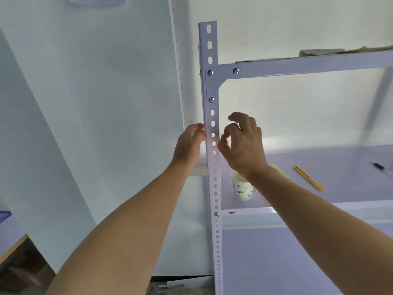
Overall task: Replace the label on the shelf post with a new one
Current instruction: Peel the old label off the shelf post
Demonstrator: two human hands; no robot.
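A white perforated shelf post (209, 86) runs top to bottom through the middle of the view. My left hand (188, 143) rests against the post's left edge, fingers curled behind it. My right hand (242, 143) is at the post's right edge, thumb and forefinger pinched close together by the holes. No label shows on the post; whether the pinched fingers hold anything I cannot tell. A yellow sticky-note pad (282, 171) lies on the shelf, partly hidden by my right wrist.
On the middle shelf (340, 209) stand a patterned paper cup (241, 189), a yellow utility knife (308, 177) and a dark pen (381, 168). The upper shelf beam (308, 64) carries folded cloth. A white wall is at left; clutter lies low on the floor.
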